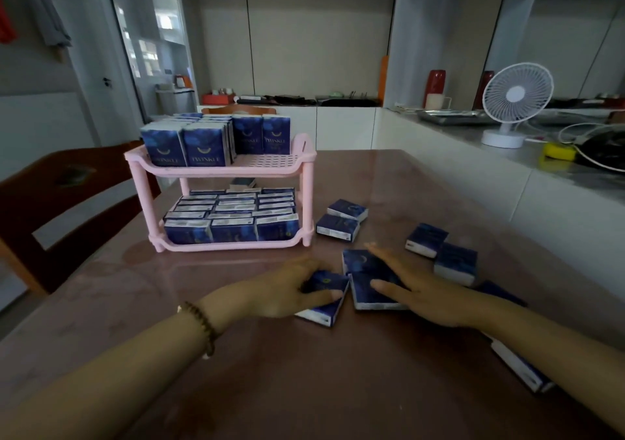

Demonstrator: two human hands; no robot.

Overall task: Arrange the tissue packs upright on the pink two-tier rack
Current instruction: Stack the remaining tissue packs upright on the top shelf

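Several loose tissue packs (455,263) lie flat on the table (338,389) at lower centre and right; the pink rack (220,171), centre left, has a full-looking bottom tier and a bare patch on top. The left hand (287,291) grips a near pack (326,299); the right hand (417,292) rests flat, fingers straight, on a second pack (367,296). Pick-up seems in hand; next, stand one upright in that gap.

A pack (326,304) is held on the table (338,389) by the left hand (280,291); just right of the grip a second pack (363,294) is covered by the right hand (422,291); behind and left of the grip the rack (220,170) is set, both tiers filled; loose packs (455,263) are scattered right of it.
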